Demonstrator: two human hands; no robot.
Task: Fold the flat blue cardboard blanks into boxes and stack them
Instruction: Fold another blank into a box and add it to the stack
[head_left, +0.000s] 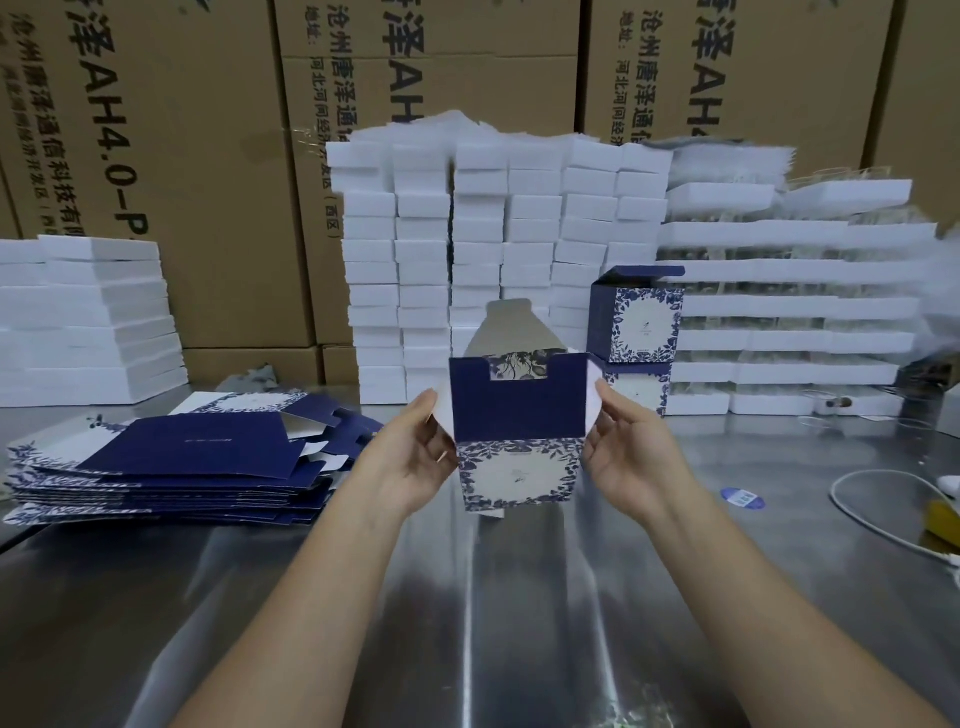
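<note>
In mid frame, over the metal table (467, 623), holding a half-folded blue box (519, 415) w/ both hands. Curling fingers of the left hand (410, 462) round its left side flap & of the right hand (623, 462) round the right flap. Keeping top flaps up. Leaving flat blanks (171, 462) piled at left of frame, 2 done boxes (641, 322) stacked behind at right.

packing workshop | stacked shipping cartons (171, 156) | white foam blocks (498, 249) | steel worktable (493, 623)

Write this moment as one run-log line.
step: box half-folded, top open | left hand: grips left side | right hand: grips right side | blanks: piled left | finished boxes: two stacked
</note>
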